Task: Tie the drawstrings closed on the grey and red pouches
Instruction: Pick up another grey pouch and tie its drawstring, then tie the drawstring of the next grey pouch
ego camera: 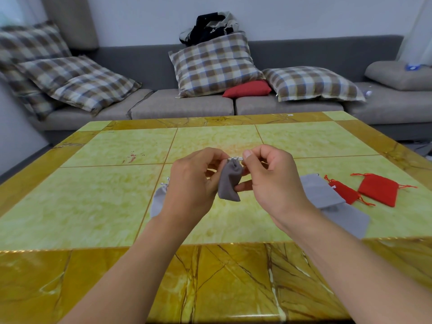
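Note:
A small grey pouch [229, 181] hangs in the air above the table, its mouth gathered at the top. My left hand [195, 181] pinches the pale drawstring at the pouch's left side, and my right hand [268, 176] pinches the string at its right side. Another grey pouch [159, 199] lies on the table behind my left wrist, partly hidden. Two flat grey pouches [320, 190] lie overlapped to the right, the nearer one [350, 218] half under my right forearm. Two red pouches [344, 191] [378, 189] lie further right with loose red strings.
The yellow-green marble table [105, 206] has a darker amber border along its edges. Behind it stands a grey sofa [187, 104] with several plaid cushions, a red cushion [247, 88] and a heap of dark clothes [210, 26].

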